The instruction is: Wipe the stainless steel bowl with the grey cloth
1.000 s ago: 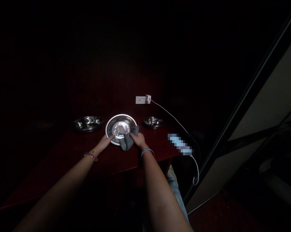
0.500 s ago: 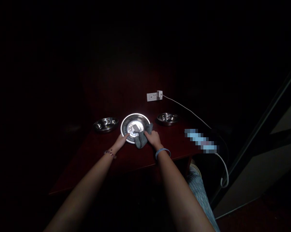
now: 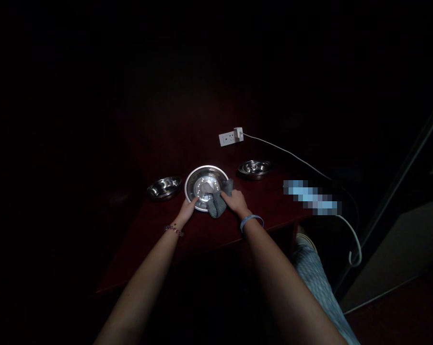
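Observation:
A shiny metal bowl [image 3: 193,181] is tilted toward me above the dark red table. My left hand [image 3: 186,211] grips its lower left rim, thumb over the edge and fingers hidden beneath. At the lower right rim, my right hand [image 3: 235,201] is closed on a grey cloth [image 3: 216,206], pressing it against the bowl's edge. Part of the cloth hangs over the rim. The right fingers under the bowl are out of sight. A beaded bracelet circles my left wrist, and a blue band my right.
One metal bowl [image 3: 164,188] stands at the left, another metal bowl [image 3: 254,168] at the right on the table [image 3: 144,244]. A charger [image 3: 238,133] sits in the wall socket [image 3: 226,139], its white cable running right toward a blurred-out object [image 3: 311,196]. My leg [image 3: 317,278] shows below.
The whole scene has shifted slightly right in view as my head turned. Both hands keep their hold on the bowl and cloth, and the glare inside the bowl is dimmer.

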{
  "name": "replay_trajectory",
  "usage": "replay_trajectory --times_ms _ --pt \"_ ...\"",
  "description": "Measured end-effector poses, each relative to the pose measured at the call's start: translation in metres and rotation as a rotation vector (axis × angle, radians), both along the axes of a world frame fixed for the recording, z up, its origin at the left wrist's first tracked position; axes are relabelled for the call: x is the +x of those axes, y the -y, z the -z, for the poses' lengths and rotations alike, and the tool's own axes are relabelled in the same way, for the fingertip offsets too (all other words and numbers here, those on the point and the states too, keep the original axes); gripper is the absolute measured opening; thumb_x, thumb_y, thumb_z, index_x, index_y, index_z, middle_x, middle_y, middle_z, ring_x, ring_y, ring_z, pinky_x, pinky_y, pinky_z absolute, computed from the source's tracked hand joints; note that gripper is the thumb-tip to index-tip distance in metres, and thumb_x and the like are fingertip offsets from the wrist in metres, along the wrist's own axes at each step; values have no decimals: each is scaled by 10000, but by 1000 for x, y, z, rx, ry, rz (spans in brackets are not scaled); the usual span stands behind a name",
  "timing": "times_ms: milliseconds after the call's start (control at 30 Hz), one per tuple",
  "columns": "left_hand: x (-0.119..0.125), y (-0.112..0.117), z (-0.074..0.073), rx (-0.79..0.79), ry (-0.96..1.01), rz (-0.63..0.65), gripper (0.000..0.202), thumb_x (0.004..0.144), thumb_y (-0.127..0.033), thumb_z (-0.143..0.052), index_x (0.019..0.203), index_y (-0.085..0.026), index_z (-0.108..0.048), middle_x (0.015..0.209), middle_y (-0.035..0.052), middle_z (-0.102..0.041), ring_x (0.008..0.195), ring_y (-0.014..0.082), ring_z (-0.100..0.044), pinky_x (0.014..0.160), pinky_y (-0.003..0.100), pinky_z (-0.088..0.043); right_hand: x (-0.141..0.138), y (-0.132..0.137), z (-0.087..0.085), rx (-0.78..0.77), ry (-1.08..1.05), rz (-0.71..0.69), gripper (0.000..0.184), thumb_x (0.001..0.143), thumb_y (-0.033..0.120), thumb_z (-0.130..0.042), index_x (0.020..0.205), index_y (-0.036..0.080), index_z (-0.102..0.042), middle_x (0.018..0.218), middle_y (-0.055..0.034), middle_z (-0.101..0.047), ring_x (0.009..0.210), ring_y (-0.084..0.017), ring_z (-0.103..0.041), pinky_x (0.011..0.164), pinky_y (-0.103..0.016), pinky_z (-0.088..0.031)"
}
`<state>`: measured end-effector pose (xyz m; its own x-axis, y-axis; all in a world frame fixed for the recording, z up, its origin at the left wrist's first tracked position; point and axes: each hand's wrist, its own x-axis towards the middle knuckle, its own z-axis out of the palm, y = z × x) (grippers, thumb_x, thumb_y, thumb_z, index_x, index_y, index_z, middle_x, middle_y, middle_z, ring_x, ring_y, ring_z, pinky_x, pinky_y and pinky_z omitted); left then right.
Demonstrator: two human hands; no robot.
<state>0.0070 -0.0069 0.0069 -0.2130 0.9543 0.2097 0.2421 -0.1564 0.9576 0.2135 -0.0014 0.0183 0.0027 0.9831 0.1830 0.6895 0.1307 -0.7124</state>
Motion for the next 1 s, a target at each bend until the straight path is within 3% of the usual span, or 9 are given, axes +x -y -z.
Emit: replay_trajectory --times_ms 200,367,567,800,1000 --pt "0 -2 3 56 -4 39 430 827 -197 -613 1251 -132 -638 1284 116 -709 1312 285 -581 1168 455 -387 1 -1 -1 -3 -56 18 415 969 425 -535 966 103 -795 1026 -185 -775 1011 -259 -732 806 -240 -490" --pt "1 5 -4 25 -12 77 423 802 -153 -624 1224 -159 -657 1256 82 -724 1310 284 -581 1176 442 -382 4 0 -1 3 -144 63 399 945 415 -549 954 104 -800 994 -170 -780 950 -243 -740 776 -235 -492" --pt "4 15 -12 44 36 145 460 798 -182 -670 1253 -132 -633 1301 118 -696 1325 309 -565 1187 427 -364 5 1 -1 -9 -208 141 424 915 442 -556 993 98 -790 1000 -178 -776 928 -257 -741 752 -256 -504" --pt "6 10 -2 40 23 166 392 809 -231 -674 1186 -124 -665 1249 138 -720 1280 324 -604 1158 442 -405 6 0 0 -20 -128 139 444 935 462 -518 1001 118 -791 1024 -175 -776 995 -274 -735 812 -275 -509" --pt "6 10 -1 22 -18 114 396 817 -189 -650 1200 -87 -653 1309 173 -686 1283 318 -604 1168 438 -385 6 -1 0 -22 -92 107 469 955 466 -480 990 119 -793 1029 -175 -773 999 -275 -733 814 -270 -506"
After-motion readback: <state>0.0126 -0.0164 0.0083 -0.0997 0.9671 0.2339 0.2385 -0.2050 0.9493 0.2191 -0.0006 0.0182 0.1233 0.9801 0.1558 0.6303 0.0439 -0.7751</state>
